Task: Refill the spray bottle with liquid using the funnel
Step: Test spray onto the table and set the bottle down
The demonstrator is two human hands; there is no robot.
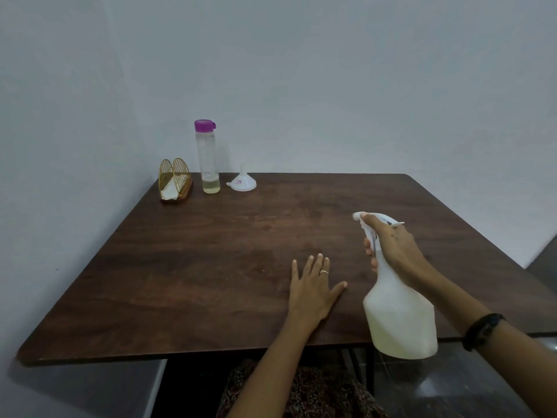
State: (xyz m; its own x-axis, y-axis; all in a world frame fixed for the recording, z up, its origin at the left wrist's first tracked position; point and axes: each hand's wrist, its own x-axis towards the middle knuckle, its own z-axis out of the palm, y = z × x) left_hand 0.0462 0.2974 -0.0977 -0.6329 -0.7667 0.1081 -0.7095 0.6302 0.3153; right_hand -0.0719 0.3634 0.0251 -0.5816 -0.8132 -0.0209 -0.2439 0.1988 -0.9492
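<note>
A white spray bottle [399, 318] hangs in the air over the table's near right edge. My right hand [391, 248] grips its neck and trigger head. My left hand [313, 288] lies flat on the dark wooden table [211, 267], fingers spread, to the left of the bottle. Far back on the left stands a clear bottle [208, 158] with a purple cap and a little yellowish liquid at its bottom. Beside it on the right a white funnel [242, 181] rests upside down, spout up.
A gold wire napkin holder [175, 184] with white napkins stands at the back left corner, next to the clear bottle. White walls close the table's far and left sides. Dark floor shows to the right.
</note>
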